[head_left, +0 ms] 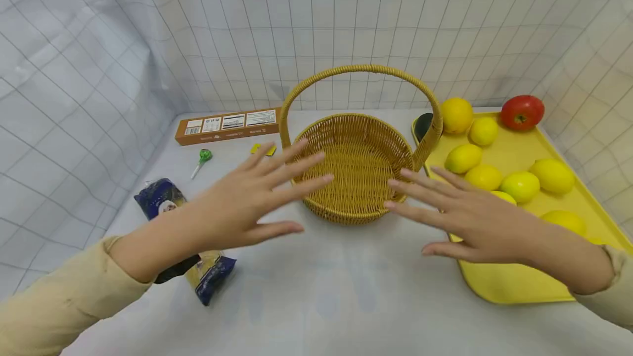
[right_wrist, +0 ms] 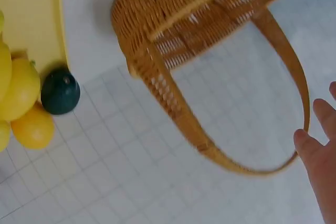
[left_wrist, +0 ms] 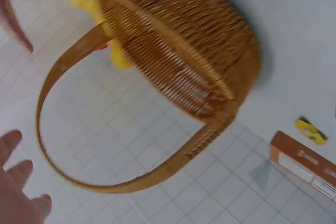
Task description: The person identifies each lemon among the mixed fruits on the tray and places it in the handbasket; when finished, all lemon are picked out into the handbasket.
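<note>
A round wicker basket (head_left: 353, 163) with a tall arched handle (head_left: 366, 68) stands in the middle of the table, with nothing seen inside. My left hand (head_left: 259, 196) hovers at its left front, fingers spread and straight, holding nothing. On the other side my right hand (head_left: 470, 216) is stretched out the same way, between the basket and the yellow tray (head_left: 514, 284), its fingers also spread. Both wrist views show the basket's side and handle, with fingertips apart from it. Part of a dark blue food packet (head_left: 160, 196) is hidden beneath my left forearm.
The tray at right bears several lemons (head_left: 554, 176), an orange (head_left: 457, 115), a red fruit (head_left: 522, 112) and a dark green fruit (right_wrist: 60, 91). Behind left lie a brown box (head_left: 228, 125), a green lollipop (head_left: 205, 155) and a small yellow packet (left_wrist: 310, 131). Gridded white cloth walls surround the table.
</note>
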Motion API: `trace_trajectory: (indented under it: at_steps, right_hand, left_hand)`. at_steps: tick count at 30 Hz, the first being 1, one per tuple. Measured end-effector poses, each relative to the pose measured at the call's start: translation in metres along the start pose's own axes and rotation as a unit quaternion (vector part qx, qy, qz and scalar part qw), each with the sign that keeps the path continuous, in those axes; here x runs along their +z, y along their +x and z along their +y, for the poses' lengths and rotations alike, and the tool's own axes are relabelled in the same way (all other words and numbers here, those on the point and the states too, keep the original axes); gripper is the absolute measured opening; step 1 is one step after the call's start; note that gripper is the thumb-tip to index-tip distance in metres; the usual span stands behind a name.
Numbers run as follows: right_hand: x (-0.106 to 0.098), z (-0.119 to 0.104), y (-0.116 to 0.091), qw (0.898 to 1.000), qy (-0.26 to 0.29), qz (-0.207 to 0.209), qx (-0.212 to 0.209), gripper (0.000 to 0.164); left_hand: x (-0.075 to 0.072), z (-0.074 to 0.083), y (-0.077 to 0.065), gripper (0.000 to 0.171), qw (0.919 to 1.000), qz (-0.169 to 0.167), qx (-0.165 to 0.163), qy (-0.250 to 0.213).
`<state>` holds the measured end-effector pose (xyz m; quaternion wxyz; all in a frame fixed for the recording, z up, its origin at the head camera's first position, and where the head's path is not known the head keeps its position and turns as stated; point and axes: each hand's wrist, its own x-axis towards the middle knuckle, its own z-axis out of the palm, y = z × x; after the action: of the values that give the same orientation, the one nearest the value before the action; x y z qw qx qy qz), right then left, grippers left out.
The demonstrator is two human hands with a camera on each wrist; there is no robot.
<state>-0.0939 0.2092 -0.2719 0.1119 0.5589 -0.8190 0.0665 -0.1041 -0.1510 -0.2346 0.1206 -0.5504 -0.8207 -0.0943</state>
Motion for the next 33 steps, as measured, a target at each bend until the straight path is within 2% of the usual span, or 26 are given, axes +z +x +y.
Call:
trace_trajectory:
  at_steps: [2, 4, 6, 7, 9, 11, 13, 15, 16, 17, 19, 20, 21, 23, 24, 25, 28, 31, 33]
  right_hand:
    - [-0.020, 0.004, -0.006, 0.998, 0.001, 0.048, 0.033, 0.062]
    - [-0.035, 0.009, -0.017, 0.991, 0.011, 0.104, 0.084, 0.063]
    - [-0.043, 0.015, -0.035, 0.975, 0.023, 0.160, 0.151, 0.066]
    - [-0.044, 0.017, -0.045, 0.964, 0.032, 0.186, 0.189, 0.064]
    - [-0.038, 0.022, -0.066, 0.936, 0.063, 0.230, 0.259, 0.053]
    - [-0.027, 0.027, -0.085, 0.902, 0.101, 0.271, 0.320, 0.045]
    - [-0.012, 0.030, -0.101, 0.864, 0.158, 0.309, 0.366, 0.046]
    - [0.005, 0.035, -0.114, 0.820, 0.225, 0.341, 0.401, 0.044]
    - [0.014, 0.036, -0.120, 0.796, 0.254, 0.349, 0.424, 0.042]
    - [0.023, 0.037, -0.126, 0.771, 0.292, 0.357, 0.439, 0.039]
    - [0.040, 0.040, -0.136, 0.717, 0.368, 0.370, 0.462, 0.036]
    - [0.048, 0.041, -0.140, 0.695, 0.397, 0.370, 0.471, 0.035]
    - [0.055, 0.041, -0.143, 0.675, 0.425, 0.370, 0.476, 0.034]
    - [0.066, 0.043, -0.148, 0.655, 0.455, 0.360, 0.483, 0.032]
    - [0.070, 0.044, -0.150, 0.656, 0.460, 0.352, 0.485, 0.031]
    - [0.074, 0.045, -0.152, 0.666, 0.453, 0.336, 0.489, 0.032]
    - [0.081, 0.046, -0.153, 0.714, 0.404, 0.274, 0.503, 0.034]
    - [0.084, 0.046, -0.152, 0.766, 0.346, 0.196, 0.505, 0.038]
    - [0.085, 0.046, -0.150, 0.786, 0.333, 0.148, 0.499, 0.042]
  left_hand:
    - [-0.018, 0.001, 0.005, 0.060, 0.9958, 0.068, -0.057, -0.020]
    - [-0.023, 0.001, 0.007, 0.059, 0.9830, 0.128, -0.122, -0.050]
    - [-0.014, 0.003, 0.008, 0.061, 0.9619, 0.169, -0.195, -0.090]
    - [-0.004, 0.005, 0.007, 0.063, 0.9485, 0.183, -0.232, -0.113]
    - [0.023, 0.011, 0.004, 0.068, 0.9148, 0.204, -0.302, -0.175]
    - [0.056, 0.020, 0.001, 0.077, 0.8734, 0.218, -0.362, -0.242]
    - [0.091, 0.030, -0.001, 0.086, 0.8335, 0.227, -0.406, -0.298]
    - [0.122, 0.036, -0.001, 0.094, 0.8011, 0.240, -0.431, -0.338]
    - [0.135, 0.037, -0.001, 0.096, 0.7890, 0.250, -0.438, -0.351]
    - [0.147, 0.037, 0.000, 0.096, 0.7791, 0.260, -0.440, -0.362]
    - [0.164, 0.037, 0.002, 0.094, 0.7677, 0.283, -0.435, -0.377]
    - [0.170, 0.036, 0.003, 0.093, 0.7629, 0.292, -0.432, -0.382]
    - [0.175, 0.035, 0.004, 0.092, 0.7586, 0.298, -0.430, -0.388]
    - [0.180, 0.033, 0.006, 0.089, 0.7508, 0.309, -0.426, -0.400]
    - [0.181, 0.033, 0.007, 0.088, 0.7452, 0.312, -0.427, -0.406]
    - [0.179, 0.034, 0.008, 0.087, 0.7382, 0.318, -0.428, -0.414]
    - [0.172, 0.038, 0.015, 0.085, 0.7235, 0.335, -0.429, -0.424]
    - [0.165, 0.045, 0.020, 0.083, 0.7148, 0.353, -0.427, -0.427]
    - [0.165, 0.047, 0.022, 0.083, 0.7125, 0.363, -0.425, -0.424]
